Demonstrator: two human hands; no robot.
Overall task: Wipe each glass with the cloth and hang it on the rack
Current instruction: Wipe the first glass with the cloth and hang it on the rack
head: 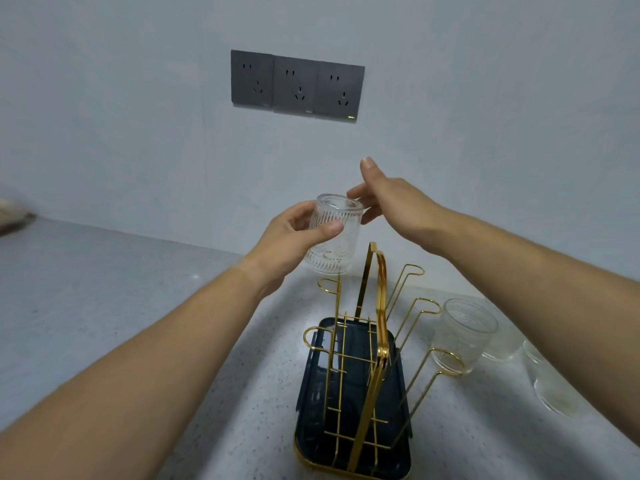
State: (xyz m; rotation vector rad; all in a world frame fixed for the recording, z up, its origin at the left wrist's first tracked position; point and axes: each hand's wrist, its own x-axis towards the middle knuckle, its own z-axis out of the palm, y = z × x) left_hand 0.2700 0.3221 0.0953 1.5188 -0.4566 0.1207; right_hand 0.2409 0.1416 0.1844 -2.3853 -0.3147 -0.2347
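Left hand (294,233) held the ribbed glass (334,237) in the air, thumb across the near side and fingers curled behind. It was over the back end of the rack (375,341), just above a looped peg (329,285). This was probably to line it up for hanging. Which end was up could not be told.

Right hand (391,199) was open with fingers straight and spread, gripping nothing. Its fingertips were at the far top edge of the glass. Contact was uncertain; it was likely steadying or about to turn it.

No cloth was seen in either hand. A blurred object (14,216) at the far left edge was not identifiable.

The gold wire rack stood in a dark tray (301,393) on the speckled counter (104,289). Its pegs slanted outward, presumably so glasses drain into the tray.

More glasses (464,336) sat just right of the rack, within easy reach. Whether the nearest one was on a peg was unclear.

Three dark sockets (298,84) were on the wall. A small greenish mark at the lower right corner was too small to read. No other writing was visible.
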